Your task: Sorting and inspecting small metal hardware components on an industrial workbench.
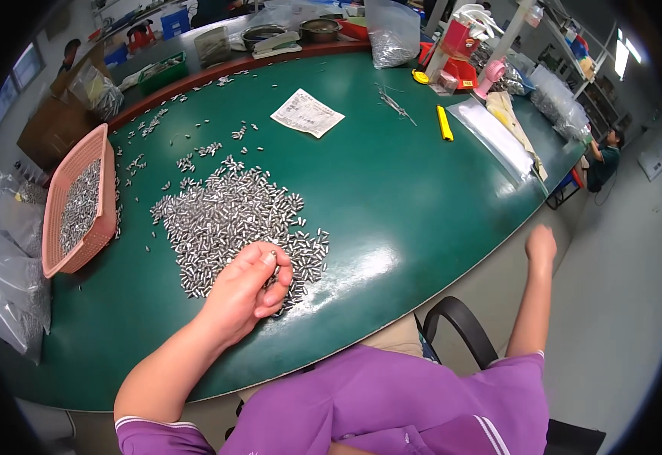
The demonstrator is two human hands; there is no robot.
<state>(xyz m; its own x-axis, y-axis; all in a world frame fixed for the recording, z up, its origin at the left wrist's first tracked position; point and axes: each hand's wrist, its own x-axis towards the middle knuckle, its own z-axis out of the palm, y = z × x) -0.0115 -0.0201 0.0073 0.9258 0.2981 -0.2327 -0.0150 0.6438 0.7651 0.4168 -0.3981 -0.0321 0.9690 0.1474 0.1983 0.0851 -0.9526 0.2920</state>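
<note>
A large heap of small silvery metal cylinders [221,216] is spread over the green tabletop. At the heap's near right edge is my left hand [244,290], its fingers curled and closed. One small metal cylinder [273,255] shows between the thumb and forefinger; whether more lie in the palm is hidden. My right hand [541,244] is held out to the right, past the table's edge and away from the heap. It is closed like a fist, and its inner side cannot be seen.
A pink plastic basket [107,199] of similar parts stands at the left, beside filled clear bags [14,292]. Farther back lie a printed paper slip [307,114], a yellow cutter [444,123] and clear plastic sheets [490,136]. A chair armrest [460,322] is near my right side. Another person [604,163] sits far right.
</note>
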